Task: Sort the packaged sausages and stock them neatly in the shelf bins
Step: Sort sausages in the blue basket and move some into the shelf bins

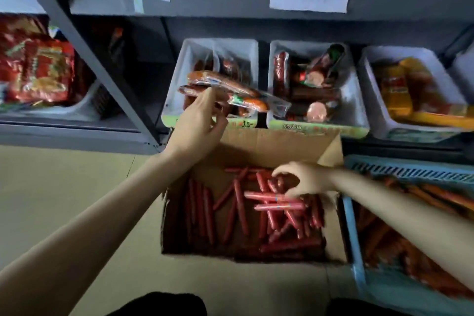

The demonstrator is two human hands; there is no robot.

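My left hand (198,120) holds a clear pack of orange-red sausages (228,90) over the front of the left white shelf bin (177,79). My right hand (305,178) reaches down into an open cardboard box (272,146) on the floor, its fingers curled around thin red sausage sticks (277,199). Many more red sticks lie loose in the box. The middle white bin (356,105) holds several dark sausage packs and round-ended ones.
A third white bin (372,100) at the right holds yellow and red packs. A blue plastic crate (354,233) of orange-red sausages stands right of the box. Red snack bags (38,69) fill the shelf at the left, behind a grey upright (84,46). Paper sheets hang above.
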